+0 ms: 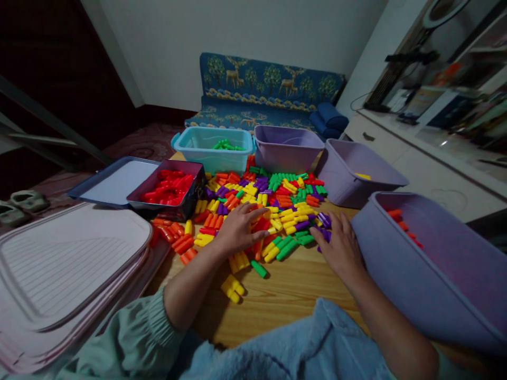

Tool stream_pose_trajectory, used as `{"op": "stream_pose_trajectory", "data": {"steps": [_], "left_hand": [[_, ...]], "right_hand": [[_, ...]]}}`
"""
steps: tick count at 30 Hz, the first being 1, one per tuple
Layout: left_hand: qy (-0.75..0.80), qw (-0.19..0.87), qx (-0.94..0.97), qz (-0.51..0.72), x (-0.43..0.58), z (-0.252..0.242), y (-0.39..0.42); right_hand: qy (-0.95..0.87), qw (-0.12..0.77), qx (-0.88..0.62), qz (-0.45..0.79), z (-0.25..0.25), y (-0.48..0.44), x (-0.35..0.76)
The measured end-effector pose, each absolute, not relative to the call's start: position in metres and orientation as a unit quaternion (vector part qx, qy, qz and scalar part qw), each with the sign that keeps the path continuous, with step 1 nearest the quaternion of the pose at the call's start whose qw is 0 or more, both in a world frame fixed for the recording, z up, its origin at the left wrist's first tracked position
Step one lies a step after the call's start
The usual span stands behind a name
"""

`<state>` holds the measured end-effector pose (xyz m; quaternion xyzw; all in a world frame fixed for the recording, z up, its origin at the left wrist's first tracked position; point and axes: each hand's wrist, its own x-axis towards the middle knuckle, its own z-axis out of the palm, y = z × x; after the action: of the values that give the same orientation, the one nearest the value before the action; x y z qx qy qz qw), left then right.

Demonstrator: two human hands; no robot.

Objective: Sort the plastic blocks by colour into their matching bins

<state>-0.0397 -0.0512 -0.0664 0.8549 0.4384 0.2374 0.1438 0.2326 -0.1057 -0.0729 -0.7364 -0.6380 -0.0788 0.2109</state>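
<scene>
Head view: left hand (pixel 240 228) unclenched, fingers spread over pile (pixel 288 217). Right hand (pixel 344 247) loosely spread, purple pieces (pixel 324 219) between thumb and fingers. 1 green piece (pixel 259 269), pile's near edge, nearer left hand; long axis slants, near end rightward.

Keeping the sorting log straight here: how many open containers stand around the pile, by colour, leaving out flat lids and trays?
Purple: 3, the back bin, the middle bin and the nearest bin
Turquoise: 1, the turquoise bin
Dark: 1, the box of red pieces
Total: 5
</scene>
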Motion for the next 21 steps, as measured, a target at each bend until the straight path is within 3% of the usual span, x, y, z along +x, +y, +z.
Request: {"op": "stream_pose_trajectory", "data": {"steps": [5,15,21], "left_hand": [[0.444,0.113,0.858,0.231,-0.037,-0.067,-0.052],[0.442,0.104,0.86,0.232,-0.038,-0.068,-0.05],[0.426,0.119,0.861,0.253,-0.04,-0.072,-0.048]], "right_hand": [[-0.627,0.221,-0.746,-0.024,-0.088,-0.094,0.23],[-0.544,0.44,-0.687,0.196,-0.08,-0.009,0.196],[-0.498,0.597,-0.542,0.319,-0.059,-0.007,0.177]]}}
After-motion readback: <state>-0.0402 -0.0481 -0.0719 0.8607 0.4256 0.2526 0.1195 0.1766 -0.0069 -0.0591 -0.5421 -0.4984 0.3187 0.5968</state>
